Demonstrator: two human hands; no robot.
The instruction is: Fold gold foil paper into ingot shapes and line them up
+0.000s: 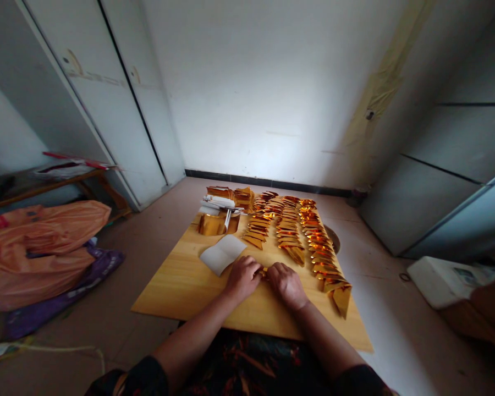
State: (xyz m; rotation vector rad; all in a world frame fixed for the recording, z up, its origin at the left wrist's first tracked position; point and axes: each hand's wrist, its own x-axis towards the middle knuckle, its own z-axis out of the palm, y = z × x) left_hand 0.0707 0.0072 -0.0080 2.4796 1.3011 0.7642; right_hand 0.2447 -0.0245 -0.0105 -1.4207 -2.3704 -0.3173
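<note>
1. The left hand (pixel 242 276) and the right hand (pixel 286 283) are resting knuckles-up on a wooden board (pixel 181 286) that is serving as a desk on the floor, the two hands almost touching each other.
2. Both sets of fingers are curling down narrowly onto a small piece of gold foil paper (pixel 264 271), which is showing only as a sliver in the gap between the hands; how much of it each hand is gripping cannot be told, as the fingertips are hidden under the knuckles.
3. Just beyond the left hand's fingers, a white sheet of paper (pixel 223 253) is lying flat on the board, one corner coming close to the knuckles.
4. Ahead of the right hand's fingers, folded gold foil pieces (pixel 291 231) are lying in overlapping rows running away from the person, and the longest row (pixel 324 258) is passing to the outer side of the right hand and ending near the board's edge.
5. Farther beyond the left fingers, at the far end of the board, a stack of gold and white sheets (pixel 218 206) is sitting beside a curled gold piece (pixel 212 224).
6. Well off to the left of the left hand, orange plastic bags (pixel 41 247) are lying on the floor.
</note>
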